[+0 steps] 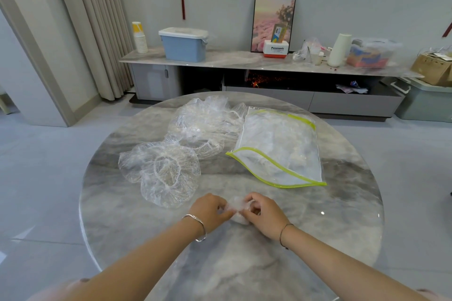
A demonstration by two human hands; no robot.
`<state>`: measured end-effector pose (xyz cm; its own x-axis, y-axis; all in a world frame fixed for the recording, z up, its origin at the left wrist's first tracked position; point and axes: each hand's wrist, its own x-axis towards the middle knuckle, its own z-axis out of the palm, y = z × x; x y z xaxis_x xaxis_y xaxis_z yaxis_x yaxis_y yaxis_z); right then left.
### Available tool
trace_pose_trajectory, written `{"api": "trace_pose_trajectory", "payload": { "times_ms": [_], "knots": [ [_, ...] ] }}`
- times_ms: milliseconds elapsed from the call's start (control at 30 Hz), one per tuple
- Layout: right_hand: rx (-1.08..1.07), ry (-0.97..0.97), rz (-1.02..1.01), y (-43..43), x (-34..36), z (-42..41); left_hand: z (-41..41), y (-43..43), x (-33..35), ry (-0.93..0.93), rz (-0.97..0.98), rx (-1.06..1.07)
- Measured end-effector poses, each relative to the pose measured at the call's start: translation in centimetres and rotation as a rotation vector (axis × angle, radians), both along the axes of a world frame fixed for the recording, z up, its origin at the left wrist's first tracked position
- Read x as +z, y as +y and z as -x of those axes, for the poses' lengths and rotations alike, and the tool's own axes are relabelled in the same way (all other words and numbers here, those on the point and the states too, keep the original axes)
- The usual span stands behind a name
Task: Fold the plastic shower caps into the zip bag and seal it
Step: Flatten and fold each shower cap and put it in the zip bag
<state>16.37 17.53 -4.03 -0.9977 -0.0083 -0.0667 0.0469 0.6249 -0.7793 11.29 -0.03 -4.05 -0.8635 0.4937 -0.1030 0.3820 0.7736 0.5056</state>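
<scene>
We pinch the folded cap (239, 206) in left grip (210, 210) and right grip (264, 212); loosened, it may spring open before the one-o'clock zip bag (281, 146).

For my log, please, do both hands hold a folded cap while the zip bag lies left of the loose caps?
No: the head view shows the zip bag right of the loose caps; left hand and right hand do hold a folded cap.

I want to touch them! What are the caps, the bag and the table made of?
The caps look like thin clear plastic: crinkly, see-through. The bag: thicker clear plastic, glossy, green edging. The table: grey marble or imitation, veined and shiny.
</scene>
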Motion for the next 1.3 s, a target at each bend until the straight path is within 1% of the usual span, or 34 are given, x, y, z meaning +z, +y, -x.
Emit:
{"api": "trace_pose_trajectory", "payload": {
  "times_ms": [67, 100, 167, 200, 267, 333, 400, 433, 500, 567, 667, 733, 767, 867, 933, 967, 1033, 1100, 1167, 1267, 1300],
  "knots": [
    [-0.073, -0.075, 0.038, -0.1, -0.4, 0.0, -0.2, 0.3, -0.2, -0.043, -0.029, 0.07],
    [-0.1, -0.103, 0.023, -0.2, -0.6, 0.0, -0.2, 0.4, -0.3, -0.053, -0.045, 0.097],
    [-0.122, -0.124, -0.071, -0.2, -1.0, 0.1, -0.2, 0.5, -0.5, -0.062, -0.083, 0.138],
    [-0.127, -0.13, -0.104, -0.2, -1.0, 0.3, -0.1, 0.5, -0.5, -0.065, -0.092, 0.141],
    [-0.144, -0.145, -0.085, -0.3, -0.9, 0.6, 0.3, 0.5, -0.4, -0.084, -0.086, 0.096],
    [-0.169, -0.15, -0.008, -0.4, -0.6, 1.0, 0.7, 0.7, 0.0, -0.145, -0.09, 0.054],
    [-0.187, -0.159, 0.132, -0.5, -0.3, 1.2, 1.0, 0.8, 0.4, -0.191, -0.161, 0.038],
    [-0.198, -0.178, 0.22, -0.4, 0.2, 1.2, 1.2, 0.8, 0.6, -0.214, -0.227, 0.044],
    [-0.208, -0.248, 0.37, -0.2, 1.2, 1.0, 1.5, 0.9, 0.9, -0.322, -0.39, 0.08],
    [-0.205, -0.277, 0.463, 0.1, 2.1, 0.9, 1.6, 1.1, 1.5, -0.43, -0.513, 0.121],
    [-0.245, -0.245, 0.599, 0.6, 2.6, 0.7, 1.8, 1.7, 2.2, -0.513, -0.545, 0.13],
    [-0.306, -0.166, 0.636, 1.1, 2.6, 0.7, 2.2, 2.3, 2.4, -0.497, -0.554, 0.156],
    [-0.342, -0.102, 0.601, 1.4, 2.4, 0.9, 2.5, 2.5, 2.5, -0.448, -0.578, 0.198],
    [-0.377, 0.086, 0.501, 2.1, 2.3, 1.4, 3.8, 2.8, 2.8, -0.17, -0.589, 0.316],
    [-0.324, 0.152, 0.446, 2.6, 2.2, 1.6, 5.1, 2.8, 2.9, -0.044, -0.539, 0.305],
    [-0.271, 0.169, 0.374, 2.9, 1.9, 1.8, 5.8, 2.9, 3.0, 0.002, -0.497, 0.296],
    [-0.14, 0.187, 0.165, 3.6, 1.3, 2.4, 7.2, 3.5, 3.1, 0.061, -0.41, 0.25],
    [-0.081, 0.147, 0.039, 3.8, 0.6, 3.5, 8.4, 4.4, 2.9, 0.08, -0.316, 0.184],
    [-0.051, 0.111, -0.065, 4.0, 0.1, 5.1, 9.4, 5.4, 2.6, 0.092, -0.311, 0.162],
    [-0.003, 0.106, -0.429, 3.8, -0.5, 8.5, 10.4, 6.4, 2.6, 0.132, -0.339, 0.196],
    [0.0, 0.089, -0.522, 3.7, -0.6, 9.3, 10.6, 6.6, 2.7, 0.137, -0.35, 0.203]
  ]
}}
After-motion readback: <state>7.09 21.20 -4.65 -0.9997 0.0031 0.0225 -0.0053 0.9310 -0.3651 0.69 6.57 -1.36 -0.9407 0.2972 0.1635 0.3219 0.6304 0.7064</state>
